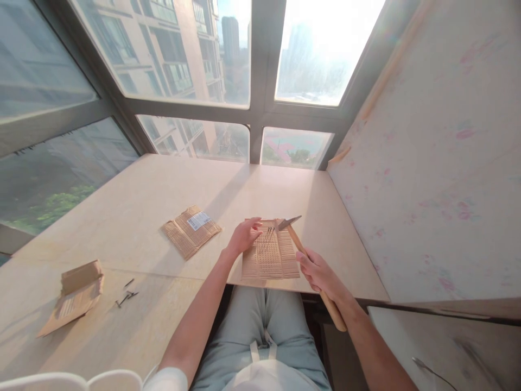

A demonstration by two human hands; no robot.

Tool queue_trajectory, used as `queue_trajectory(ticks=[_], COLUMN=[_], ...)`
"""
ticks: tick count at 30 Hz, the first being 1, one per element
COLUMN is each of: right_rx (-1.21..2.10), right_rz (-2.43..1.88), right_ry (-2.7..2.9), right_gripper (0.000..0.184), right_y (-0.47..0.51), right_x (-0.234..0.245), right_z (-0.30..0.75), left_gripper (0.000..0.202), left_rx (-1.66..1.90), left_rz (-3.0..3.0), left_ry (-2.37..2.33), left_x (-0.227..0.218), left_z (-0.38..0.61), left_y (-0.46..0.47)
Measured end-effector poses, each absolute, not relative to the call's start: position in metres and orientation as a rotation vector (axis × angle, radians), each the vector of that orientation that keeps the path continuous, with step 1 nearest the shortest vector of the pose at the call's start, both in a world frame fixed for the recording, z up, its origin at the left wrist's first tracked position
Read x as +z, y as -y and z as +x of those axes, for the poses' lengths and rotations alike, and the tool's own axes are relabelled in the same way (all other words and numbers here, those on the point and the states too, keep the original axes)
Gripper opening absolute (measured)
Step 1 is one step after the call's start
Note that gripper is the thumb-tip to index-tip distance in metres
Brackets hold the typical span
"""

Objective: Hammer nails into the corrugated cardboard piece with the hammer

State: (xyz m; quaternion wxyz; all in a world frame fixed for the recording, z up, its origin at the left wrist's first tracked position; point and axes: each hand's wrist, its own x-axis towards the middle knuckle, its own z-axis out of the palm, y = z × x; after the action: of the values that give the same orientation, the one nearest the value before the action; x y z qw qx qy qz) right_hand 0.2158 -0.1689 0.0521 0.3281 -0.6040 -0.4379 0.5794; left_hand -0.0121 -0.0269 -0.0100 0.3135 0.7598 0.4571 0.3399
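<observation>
My right hand is wrapped round the wooden handle of a hammer. The hammer's metal head is over the upper right part of a corrugated cardboard piece, close to several thin dark nails. These nails lean at the cardboard's upper middle, and rows of small dark marks or holes run below them. At the cardboard's upper left edge rests my left hand, its fingers stretched toward the nails and its thumb apart from them. Whether its fingertips touch a nail is too small to make out.
A second cardboard piece with a white label lies left of my left hand on the pale tabletop. Farther left are a folded open carton and several loose nails. Windows stand behind; a patterned wall rises at right.
</observation>
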Motion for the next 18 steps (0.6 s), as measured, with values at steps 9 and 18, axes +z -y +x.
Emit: queue_trajectory(ticks=[9, 18], right_rx=[1.56, 1.594], right_rz=[-1.539, -1.522], right_ry=[0.939, 0.879], right_gripper=[0.053, 0.053], right_y=[0.198, 0.215], right_x=[0.037, 0.032], right_z=[0.215, 0.207], left_gripper=[0.03, 0.039], left_rx=[1.216, 0.775], left_rz=[1.511, 1.081], left_ry=[-2.012, -2.897], left_x=[-0.039, -0.074], left_z=[-0.152, -0.281], left_y=[0.126, 0.23])
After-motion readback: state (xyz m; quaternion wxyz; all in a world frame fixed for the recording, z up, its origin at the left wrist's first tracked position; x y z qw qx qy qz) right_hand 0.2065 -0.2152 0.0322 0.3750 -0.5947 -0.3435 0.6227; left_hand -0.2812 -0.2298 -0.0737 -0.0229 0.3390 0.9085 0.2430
